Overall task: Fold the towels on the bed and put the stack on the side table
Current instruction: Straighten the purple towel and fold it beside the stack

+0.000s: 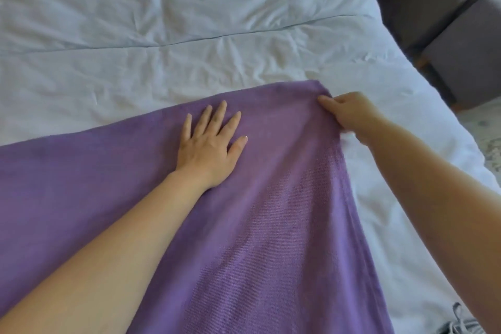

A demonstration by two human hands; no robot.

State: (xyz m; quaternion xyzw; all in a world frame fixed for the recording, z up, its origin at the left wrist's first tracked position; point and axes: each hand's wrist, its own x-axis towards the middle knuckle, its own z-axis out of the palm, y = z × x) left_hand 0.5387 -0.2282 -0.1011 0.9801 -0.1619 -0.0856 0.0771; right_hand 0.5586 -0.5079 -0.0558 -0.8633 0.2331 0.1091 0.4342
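Two hands work my purple towel (257, 225): left hand (208, 144) presses flat, anchoring it; right hand (349, 114) pinches its corner, squaring the edge.

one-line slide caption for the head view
Left hand pressed flat on a purple terry towel spread over a white bed, right hand pinching its far corner.

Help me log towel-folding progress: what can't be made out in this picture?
Head view only.
- purple towel: cut off by the left and bottom edges; fold count unclear.
- right hand: the towel's corner and the hand itself hide the fingers underneath.
- grey fabric, bottom right: cut by the edge, unidentifiable.
- Side table, other towels: none in view.
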